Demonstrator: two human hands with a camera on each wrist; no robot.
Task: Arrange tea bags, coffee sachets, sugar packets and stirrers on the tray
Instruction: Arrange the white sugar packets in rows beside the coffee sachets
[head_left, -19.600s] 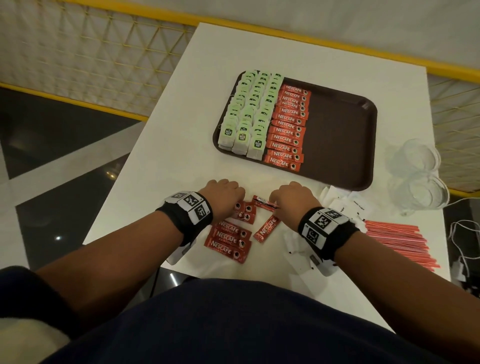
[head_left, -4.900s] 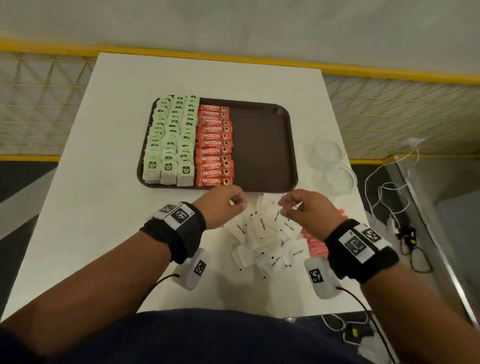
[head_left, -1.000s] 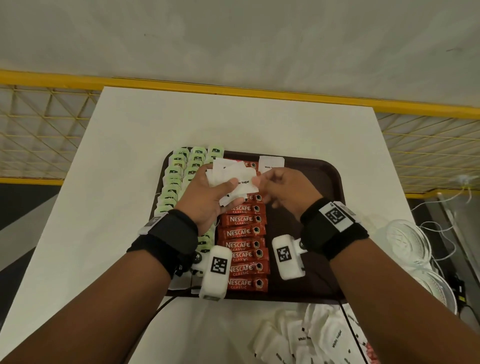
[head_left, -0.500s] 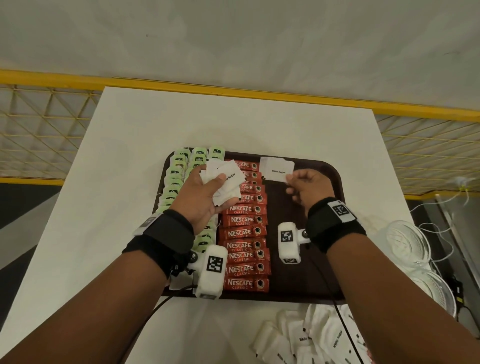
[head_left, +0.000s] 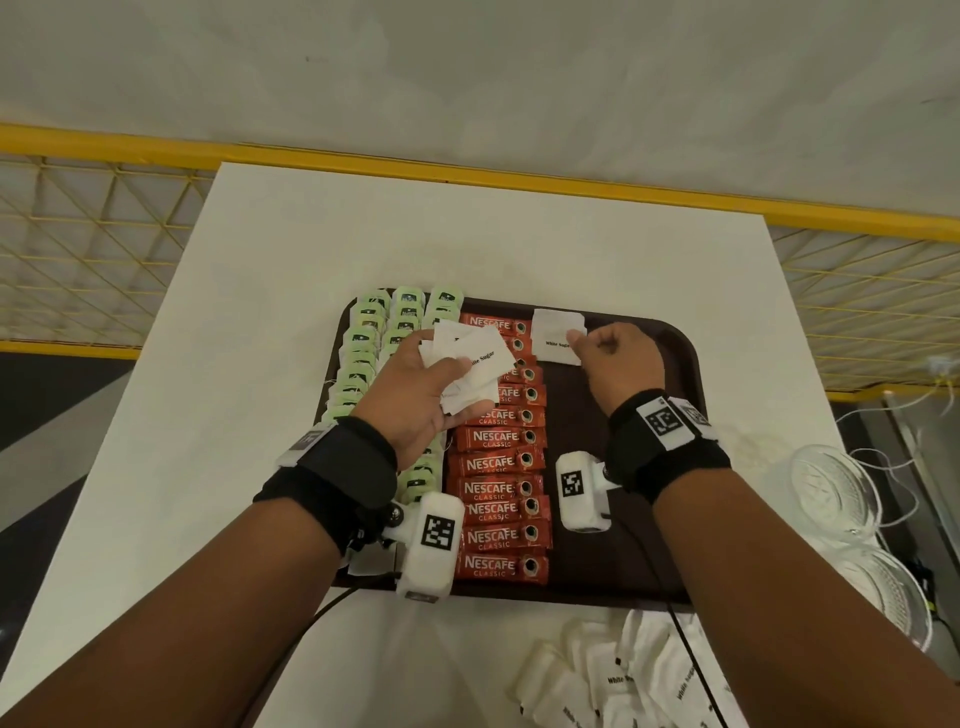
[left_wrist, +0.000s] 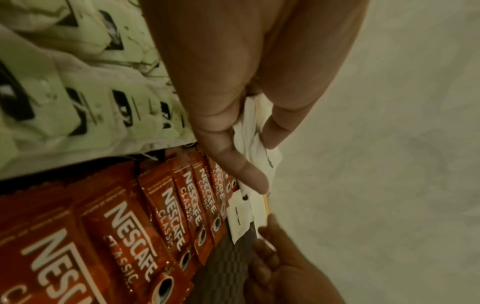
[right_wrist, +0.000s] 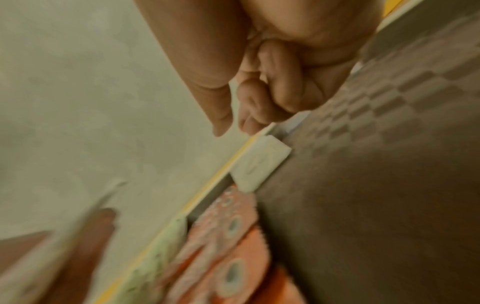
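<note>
White sugar packets (head_left: 470, 364) bunched in the left grip (head_left: 415, 395); right grip (head_left: 615, 358) pinching one placed packet (head_left: 553, 335) on the tray (head_left: 675, 467).

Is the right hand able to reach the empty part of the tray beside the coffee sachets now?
Probably yes. The right hand is already over the tray, touching a sugar packet at its far edge. The bare strip right of the coffee sachets has nothing on it.

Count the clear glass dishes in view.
2. The farther dish and the nearer dish sit next to each other by the right edge of the table, right of the tray. No others show.
</note>
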